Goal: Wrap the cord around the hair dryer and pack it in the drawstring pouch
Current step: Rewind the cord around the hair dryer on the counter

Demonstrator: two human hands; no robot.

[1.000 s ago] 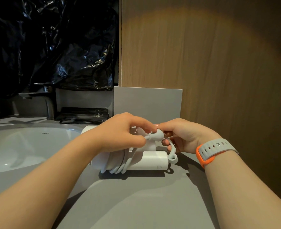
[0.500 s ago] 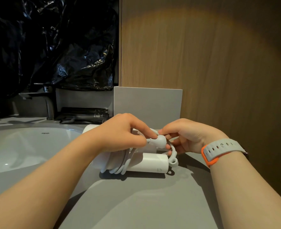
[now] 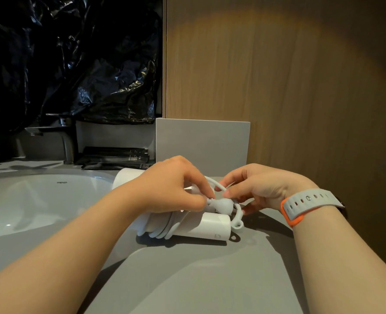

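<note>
Now | left hand (image 3: 171, 189) knuckles-up, pinching plug (image 3: 224, 205) | right hand (image 3: 257, 189) pinching cord (image 3: 217, 183) loop over hair dryer (image 3: 210, 225)

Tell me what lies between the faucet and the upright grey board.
Flat black packets with small print lie there, stacked between the faucet and the grey board. The head view shows this.

A wood-panel wall (image 3: 300, 87) fills the far right, with a warm arc of light (image 3: 244, 30) across its upper part and shadow toward the right edge. On the far left hangs crumpled black plastic sheeting (image 3: 74, 64). Below is a grey surface (image 3: 199, 279) with a white basin (image 3: 29, 200) set in its left side. A dark metal faucet (image 3: 63, 137) stands behind the basin, with black packets (image 3: 117, 157) just right of it. A grey square board (image 3: 201, 146) stands upright against the wall.
</note>
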